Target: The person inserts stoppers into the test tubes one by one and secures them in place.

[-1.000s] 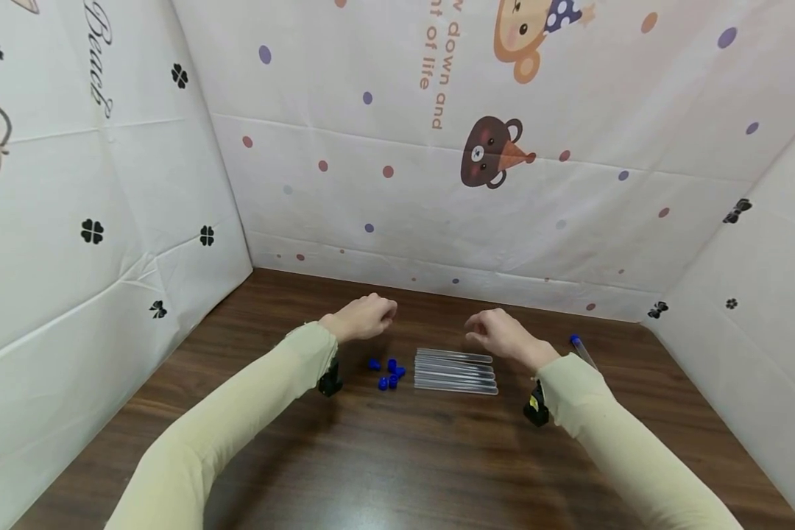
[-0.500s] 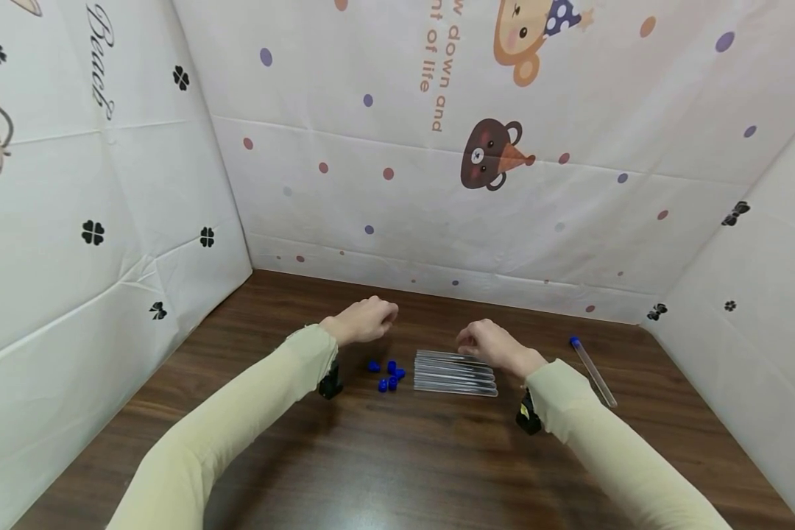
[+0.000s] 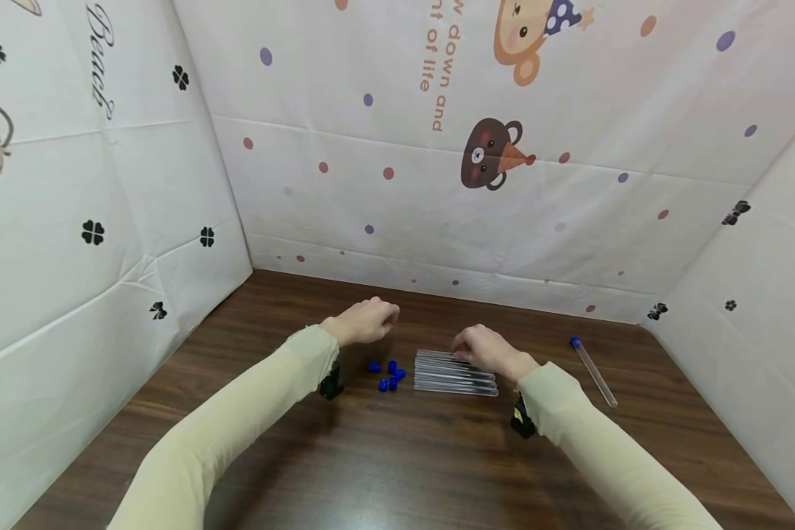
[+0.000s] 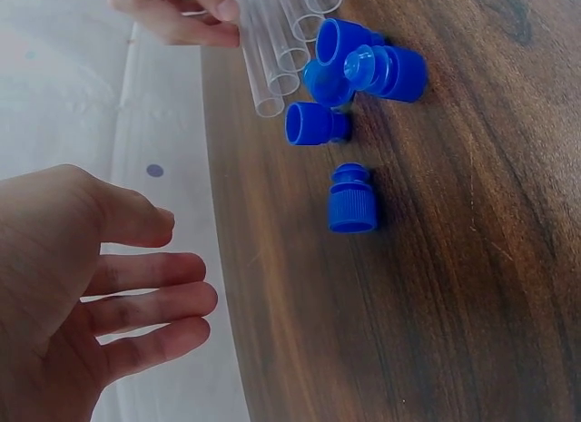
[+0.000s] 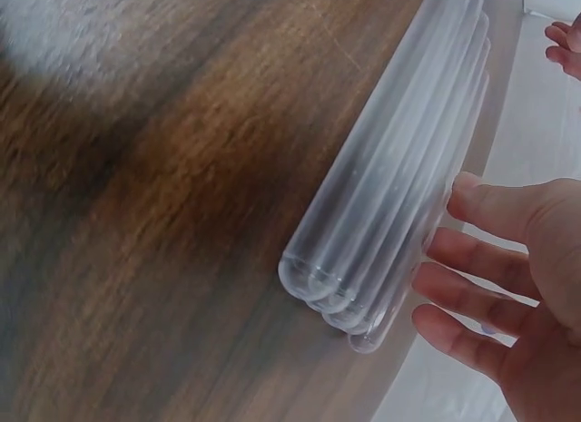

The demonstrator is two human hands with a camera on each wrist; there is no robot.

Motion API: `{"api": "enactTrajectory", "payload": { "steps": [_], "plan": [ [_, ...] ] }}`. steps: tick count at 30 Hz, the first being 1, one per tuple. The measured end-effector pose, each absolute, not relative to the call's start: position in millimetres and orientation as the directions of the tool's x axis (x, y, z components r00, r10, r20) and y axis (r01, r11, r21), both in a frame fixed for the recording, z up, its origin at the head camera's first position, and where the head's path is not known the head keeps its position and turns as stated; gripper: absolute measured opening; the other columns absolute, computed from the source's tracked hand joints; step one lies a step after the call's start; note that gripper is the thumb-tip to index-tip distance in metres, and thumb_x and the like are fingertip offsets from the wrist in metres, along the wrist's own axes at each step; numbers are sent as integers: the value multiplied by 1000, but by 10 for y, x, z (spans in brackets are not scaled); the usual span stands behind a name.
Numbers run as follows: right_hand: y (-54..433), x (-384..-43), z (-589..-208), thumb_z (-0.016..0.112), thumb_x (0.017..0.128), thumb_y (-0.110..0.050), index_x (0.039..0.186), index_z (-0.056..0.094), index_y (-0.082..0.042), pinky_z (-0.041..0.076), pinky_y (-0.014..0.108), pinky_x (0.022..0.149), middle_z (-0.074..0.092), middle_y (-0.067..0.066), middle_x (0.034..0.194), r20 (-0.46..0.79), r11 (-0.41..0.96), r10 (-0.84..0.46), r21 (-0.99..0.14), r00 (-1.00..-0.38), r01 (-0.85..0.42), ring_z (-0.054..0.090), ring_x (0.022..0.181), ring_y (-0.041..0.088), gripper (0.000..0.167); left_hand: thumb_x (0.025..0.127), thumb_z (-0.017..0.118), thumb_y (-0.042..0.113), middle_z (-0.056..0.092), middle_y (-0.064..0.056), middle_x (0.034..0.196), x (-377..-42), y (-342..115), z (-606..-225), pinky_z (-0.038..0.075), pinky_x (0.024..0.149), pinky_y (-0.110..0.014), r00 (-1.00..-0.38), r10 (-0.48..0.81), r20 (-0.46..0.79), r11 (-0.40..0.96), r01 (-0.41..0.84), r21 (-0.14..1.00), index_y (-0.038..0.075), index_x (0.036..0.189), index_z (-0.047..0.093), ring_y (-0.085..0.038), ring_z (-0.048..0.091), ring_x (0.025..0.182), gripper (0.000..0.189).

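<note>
Several clear test tubes lie side by side on the wooden table, rounded ends to the right. My right hand is at the far side of this row; in the right wrist view its thumb and slightly bent fingers come right up to the outermost tube, not curled round it. To the left of the tubes' mouths lie several blue caps, and one blue cap sits a little apart. My left hand hovers beyond the caps, fingers loosely bent and holding nothing.
A test tube with a blue cap lies alone at the right of the table. Printed white sheets hang as walls at the back and both sides.
My right hand has moved left and toward me, to the far edge of the tube row, uncovering more of the capped tube. My left hand stays nearly still.
</note>
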State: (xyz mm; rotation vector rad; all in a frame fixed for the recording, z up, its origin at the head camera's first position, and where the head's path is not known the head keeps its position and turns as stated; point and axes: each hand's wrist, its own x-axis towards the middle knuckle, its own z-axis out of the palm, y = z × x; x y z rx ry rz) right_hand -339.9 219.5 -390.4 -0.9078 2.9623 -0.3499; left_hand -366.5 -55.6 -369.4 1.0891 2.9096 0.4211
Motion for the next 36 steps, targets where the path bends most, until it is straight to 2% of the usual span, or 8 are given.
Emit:
{"api": "enactTrajectory", "payload": {
  "steps": [10,20,25,30,36],
  "plan": [
    [2166,-3415,-3976,68,90,-12,97,74,-8,53,30,64,73,4,89,58,806,-542,-245,-838,-538,64,73,10,11,96,51,5,59,-2,81,-3668,-566,-3707,38,58,-25,-759,648,65,720,638,273,4,101,64,-12,47,65,15],
    [2181,-3479,-4043,68,89,-14,96,76,-9,55,35,71,75,5,94,84,808,-537,-234,-840,-540,69,81,16,11,95,50,3,58,-2,80,-3650,-571,-3692,38,58,-24,-754,655,54,713,640,286,3,102,65,-12,46,64,16],
    [2166,-3477,-4053,67,90,-13,92,74,-8,53,31,66,73,4,87,104,815,-520,-236,-848,-529,64,74,12,9,95,46,0,53,0,77,-3640,-571,-3710,35,59,-24,-746,666,21,713,645,274,2,103,64,-12,42,62,20],
    [2184,-3499,-4039,67,90,-13,90,72,-6,50,29,62,71,4,81,187,810,-504,-236,-843,-537,60,67,9,9,94,45,-2,51,1,76,-3629,-569,-3704,36,59,-24,-748,664,1,720,640,269,2,103,65,-12,42,64,22],
    [2235,-3536,-3955,67,90,-10,90,70,-3,45,27,59,70,8,78,267,789,-466,-307,-843,-533,54,62,9,8,93,45,-4,55,0,78,-3622,-566,-3699,39,61,-24,-751,660,-25,729,632,263,2,102,66,-13,45,64,23]
  ]
}}
